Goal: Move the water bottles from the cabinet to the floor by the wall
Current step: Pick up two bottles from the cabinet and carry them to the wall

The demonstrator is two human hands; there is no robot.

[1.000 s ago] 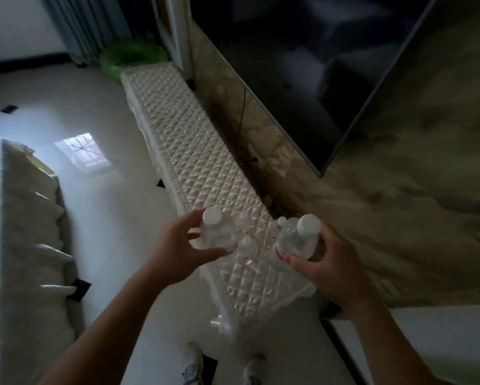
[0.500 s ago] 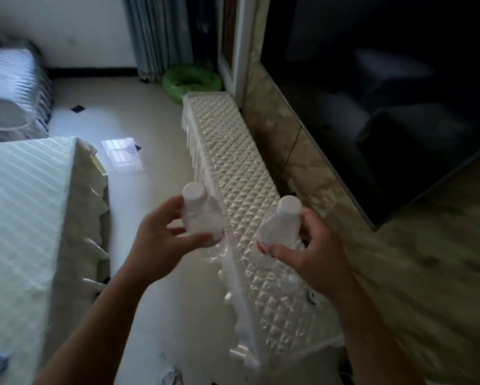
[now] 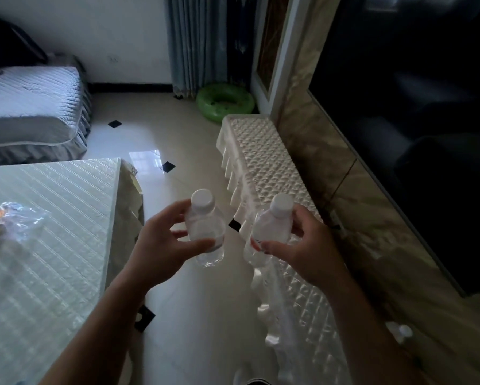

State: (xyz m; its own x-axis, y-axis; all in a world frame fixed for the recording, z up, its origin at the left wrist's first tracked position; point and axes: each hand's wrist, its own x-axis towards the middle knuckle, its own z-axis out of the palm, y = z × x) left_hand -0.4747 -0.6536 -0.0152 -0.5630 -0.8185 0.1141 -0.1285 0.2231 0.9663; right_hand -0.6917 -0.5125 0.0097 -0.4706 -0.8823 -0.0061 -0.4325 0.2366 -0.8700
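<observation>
1. The dark television (image 3: pixel 416 129) fills the right side of the frame, mounted on the marbled wall (image 3: pixel 330 173).
2. A table (image 3: pixel 44 268) with a pale ribbed cover takes up the lower left.
3. The glossy tiled floor (image 3: pixel 183 145) runs up the middle of the frame, between the table and the cabinet.
4. The cabinet (image 3: pixel 264 159), under a quilted cream cover, stretches from the lower right toward the upper centre, tight against the wall.
5. A grey padded couch (image 3: pixel 30 107) sits at the upper left, and a blue curtain (image 3: pixel 194 43) hangs at the top centre.
6. A green swim ring (image 3: pixel 225 102) lies on the floor below the curtain, just beyond the far end of the cabinet.
7. Your left hand (image 3: pixel 161 251), at centre frame, grips one water bottle: the thumb crosses its front and the fingers curl round its back.
8. Your right hand (image 3: pixel 308 251) grips the other, with the thumb pressed low on its front and the fingers curled behind its shoulder.
9. The left bottle (image 3: pixel 205 229) is upright with a white cap, held in the air over the floor.
10. The right bottle (image 3: pixel 272 226) is also upright and capped, held above the cabinet's near edge, just beside the left one and not touching it.
11. A crumpled clear wrapper (image 3: pixel 14 220) lies on the table at the left edge.
12. A small capped bottle (image 3: pixel 400 332) shows at the lower right beside the wall, but it is too blurred to tell more.
</observation>
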